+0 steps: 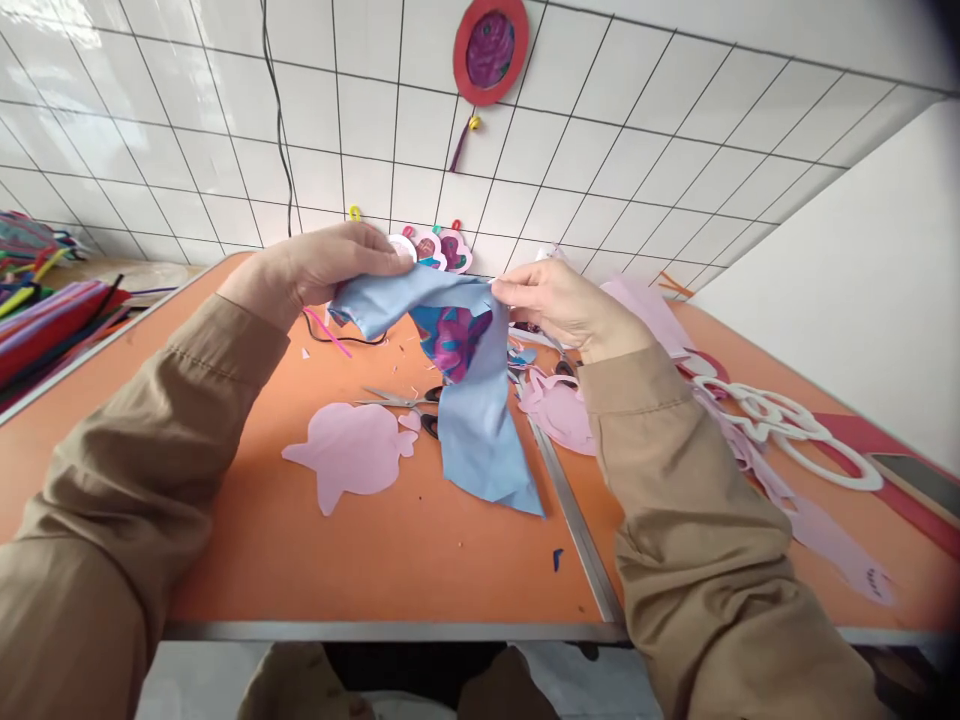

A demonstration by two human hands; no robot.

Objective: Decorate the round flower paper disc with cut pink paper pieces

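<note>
Both my hands hold up a light blue piece of fabric [480, 420] above the orange table [315, 550]. A purple, pink and teal flower patch shows on its folded upper part. My left hand [330, 262] is closed on the fabric's upper left end. My right hand [559, 300] pinches its upper right edge. The fabric's lower end hangs down and touches the table. Scissors [409, 402] lie on the table just left of the hanging fabric, partly hidden behind it.
A pink cut-out shape [349, 452] lies left of the scissors. More pink paper pieces [559, 412], white cut rings [795, 425] and scraps lie to the right. Coloured pipe cleaners [45, 320] are stacked at far left. A red-framed round flower picture [490, 50] hangs on the white tiled wall.
</note>
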